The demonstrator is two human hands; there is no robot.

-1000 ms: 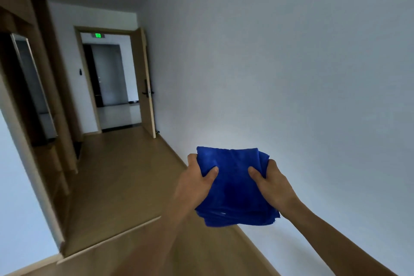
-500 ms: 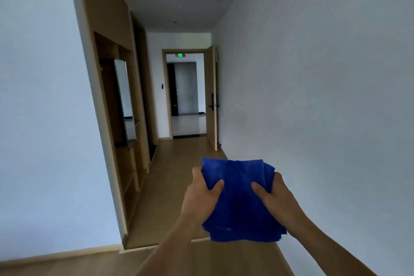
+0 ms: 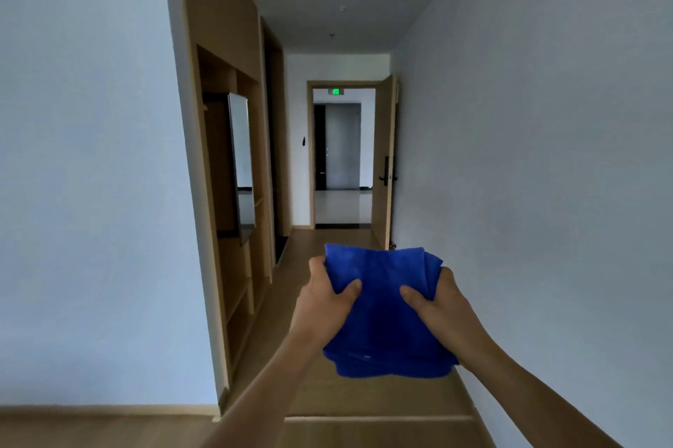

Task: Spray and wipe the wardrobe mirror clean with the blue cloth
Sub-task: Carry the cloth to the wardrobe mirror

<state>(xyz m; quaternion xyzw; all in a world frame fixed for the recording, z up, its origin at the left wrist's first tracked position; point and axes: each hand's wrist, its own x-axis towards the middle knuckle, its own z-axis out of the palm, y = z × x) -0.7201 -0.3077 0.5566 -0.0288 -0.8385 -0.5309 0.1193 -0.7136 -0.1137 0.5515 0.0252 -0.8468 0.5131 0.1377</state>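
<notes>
Doorway (image 3: 342,156) shifted to centre, L hand (image 3: 320,305) & R hand (image 3: 445,313) grip blue cloth (image 3: 386,324), green sign (image 3: 335,91) illegible

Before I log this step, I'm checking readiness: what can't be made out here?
Head view:
Mirror: small and seen at a steep angle; smears cannot be told.
Left hand and right hand: fingers hidden behind the blue cloth; only thumbs show.
Wardrobe shelves: dim, contents unclear.
</notes>
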